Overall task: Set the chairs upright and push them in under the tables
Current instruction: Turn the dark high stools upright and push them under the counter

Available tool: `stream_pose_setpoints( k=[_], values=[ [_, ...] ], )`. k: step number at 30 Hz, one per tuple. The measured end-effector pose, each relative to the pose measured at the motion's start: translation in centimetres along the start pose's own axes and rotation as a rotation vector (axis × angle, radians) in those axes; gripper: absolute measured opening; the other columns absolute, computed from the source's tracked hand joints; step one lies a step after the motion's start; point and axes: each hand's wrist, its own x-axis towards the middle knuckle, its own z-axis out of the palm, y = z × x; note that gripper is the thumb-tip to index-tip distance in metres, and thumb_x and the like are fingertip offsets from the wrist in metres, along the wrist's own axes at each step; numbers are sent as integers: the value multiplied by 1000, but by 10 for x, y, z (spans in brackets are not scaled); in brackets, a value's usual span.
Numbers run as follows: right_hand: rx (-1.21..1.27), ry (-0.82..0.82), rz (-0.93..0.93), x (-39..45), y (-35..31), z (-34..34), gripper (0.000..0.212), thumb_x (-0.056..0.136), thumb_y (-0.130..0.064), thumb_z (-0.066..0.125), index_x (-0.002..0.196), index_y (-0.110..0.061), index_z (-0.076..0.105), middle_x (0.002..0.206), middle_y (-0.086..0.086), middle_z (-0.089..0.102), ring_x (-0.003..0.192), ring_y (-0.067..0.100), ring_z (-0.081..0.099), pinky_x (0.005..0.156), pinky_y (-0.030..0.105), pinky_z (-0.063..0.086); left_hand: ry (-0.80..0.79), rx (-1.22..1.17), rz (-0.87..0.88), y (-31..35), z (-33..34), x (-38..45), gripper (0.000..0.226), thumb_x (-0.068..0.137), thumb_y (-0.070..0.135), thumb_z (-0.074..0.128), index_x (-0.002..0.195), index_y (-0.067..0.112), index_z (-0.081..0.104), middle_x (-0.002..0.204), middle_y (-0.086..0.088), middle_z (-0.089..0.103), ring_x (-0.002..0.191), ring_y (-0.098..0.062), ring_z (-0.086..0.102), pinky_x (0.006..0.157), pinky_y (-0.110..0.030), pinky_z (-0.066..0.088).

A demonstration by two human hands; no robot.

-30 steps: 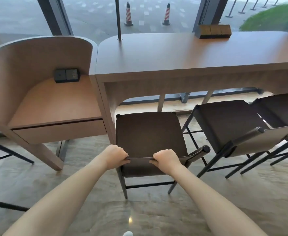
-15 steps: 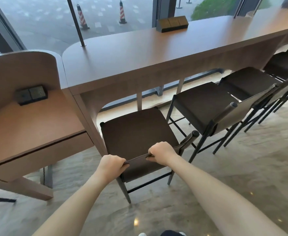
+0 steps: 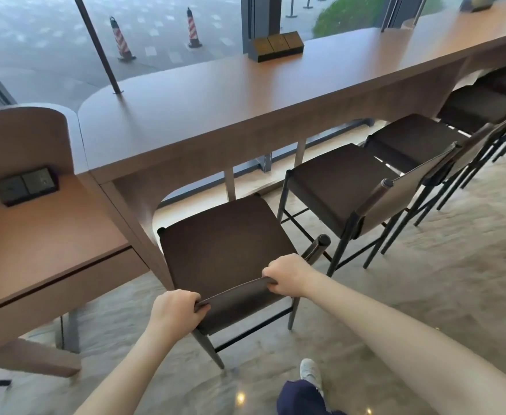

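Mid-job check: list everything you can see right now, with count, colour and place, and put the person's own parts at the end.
Held chair: 1, dark brown seat, black frame, upright, nearest, front of seat under the counter edge.
Other chairs: at least 3, same dark colour, in a row to the right along the counter.
Long counter: 1, brown wood, along the window.
Booth desk: 1, lighter wood, left.
Socket panel: 1, dark, on the booth wall.
Wooden block: 1, brown and dark, on the counter.
Traffic cones: 2, red and white striped, outside.
Shoe: 1, white, bottom.
Left hand: grips the chair's backrest.
Right hand: grips the backrest.
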Motion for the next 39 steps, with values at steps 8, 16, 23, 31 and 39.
stream_pose_setpoints(
  k=[8,16,23,31,39],
  values=[
    [-268,145,-171,-10,103,22,36,63,-46,81,53,-21,56,47,-5,56,45,17,54,55,25,46,14,-1,-46,5,-2,7,49,91,65,38,83,28,70,68,12,63,65,-8,60,55,-20,47],
    [-198,366,-443,14,142,27,56,86,-63,48,55,-20,28,40,-5,41,32,14,42,39,21,19,101,82,-70,2,0,12,53,50,59,87,35,27,48,39,9,10,30,-12,19,45,-9,-2],
    [-204,534,-518,34,169,29,65,93,-59,32,44,-18,43,36,-5,40,30,15,42,35,19,26,70,115,2,20,5,22,48,89,63,50,68,25,69,58,7,64,56,-15,63,43,-22,24],
    [-218,461,-516,52,193,21,58,86,-58,41,45,-17,44,36,-3,41,29,17,42,35,18,28,-64,97,-130,40,-16,41,53,95,64,34,88,24,69,83,5,70,80,-16,67,57,-25,37],
    [-212,335,-363,43,186,17,64,54,-57,85,52,-21,32,36,-4,42,29,16,43,36,18,23,-1,45,-205,44,-16,42,53,91,65,42,78,22,70,59,7,48,63,-16,60,44,-24,21]
  ],
)
